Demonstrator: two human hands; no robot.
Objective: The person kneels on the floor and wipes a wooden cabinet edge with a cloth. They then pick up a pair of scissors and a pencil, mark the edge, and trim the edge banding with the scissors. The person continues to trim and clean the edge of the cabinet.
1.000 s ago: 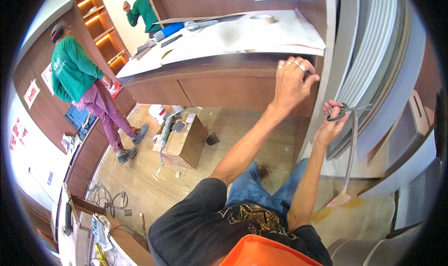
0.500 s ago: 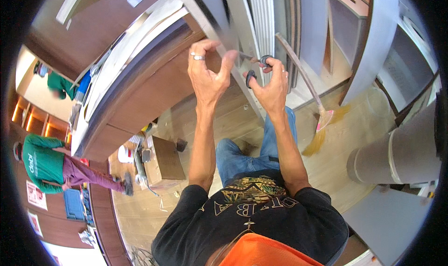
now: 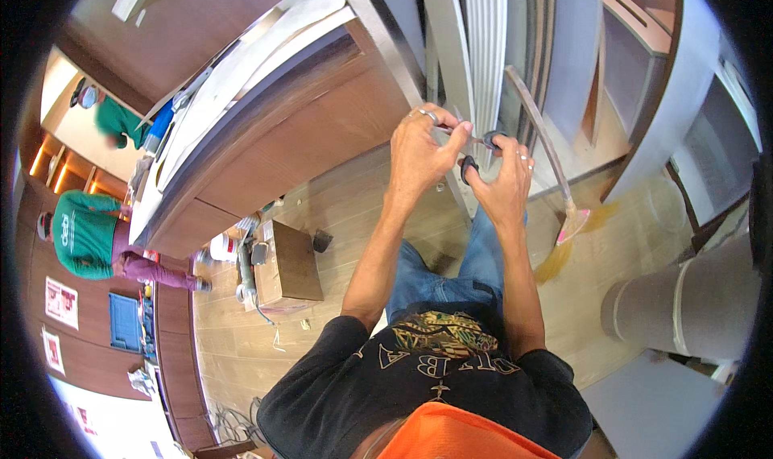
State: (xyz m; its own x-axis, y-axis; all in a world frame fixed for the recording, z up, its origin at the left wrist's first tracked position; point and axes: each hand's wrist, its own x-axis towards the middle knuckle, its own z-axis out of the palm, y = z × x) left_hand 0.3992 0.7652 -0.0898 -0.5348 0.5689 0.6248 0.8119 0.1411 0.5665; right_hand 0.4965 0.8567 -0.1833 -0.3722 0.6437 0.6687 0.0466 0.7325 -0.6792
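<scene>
My right hand [image 3: 503,187] holds a pair of scissors [image 3: 470,167] with black handles, thumb in one loop and fingers in the other. The handle loops are spread apart. The metal blades point left toward my left hand [image 3: 420,157]. Its thumb and forefinger are pinched together right at the blades, ring finger side raised. What lies between those fingertips is too small to make out, and the blade tips are partly hidden by them. Both hands are held up in front of upright pale boards [image 3: 451,56].
A straw broom [image 3: 573,221] leans against the boards at right. A cardboard box [image 3: 290,258] with a power tool stands on the floor at left. Beyond is a long wooden counter [image 3: 298,113]. A large wrapped roll [image 3: 684,298] lies at right. Two people in green work at far left.
My left hand has moved right to the scissors, its thumb and forefinger closing from apart to a pinch. The view has shifted, and the person in purple trousers has changed leg position.
</scene>
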